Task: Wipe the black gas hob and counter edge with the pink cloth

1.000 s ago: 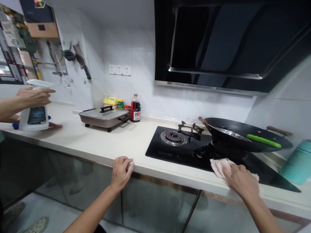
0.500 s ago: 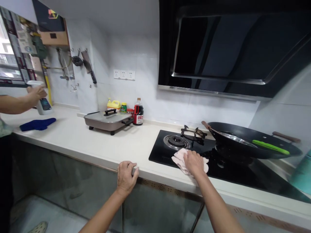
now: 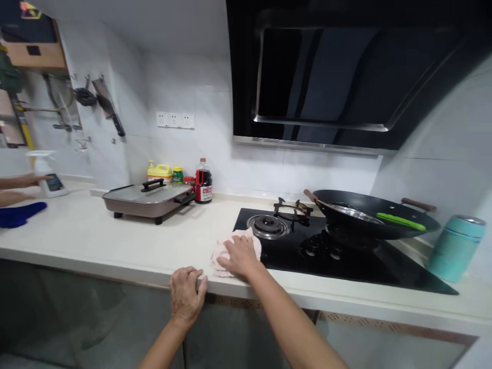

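Note:
My right hand [image 3: 241,256] presses a pale pink cloth [image 3: 220,252] onto the worktop, with its fingers bent over the fabric. The cloth lies at the left front corner of the black gas hob [image 3: 286,256], partly over its edge. My left hand [image 3: 186,293] rests on the front edge of the white countertop [image 3: 115,241]. It holds nothing, its fingers bent over the edge and its thumb apart.
On the hob stands a wok [image 3: 369,220] with a green-handled utensil [image 3: 400,221]. Right of it is a turquoise flask [image 3: 457,248]. An electric pan [image 3: 144,205] and a sauce bottle [image 3: 203,182] stand left. Another person's hands [image 3: 23,187] are by a spray bottle [image 3: 48,177] and blue cloth [image 3: 19,214].
My right hand has slid the cloth left from the hob toward the countertop. The view has turned right. The other person's spray bottle now stands on the counter.

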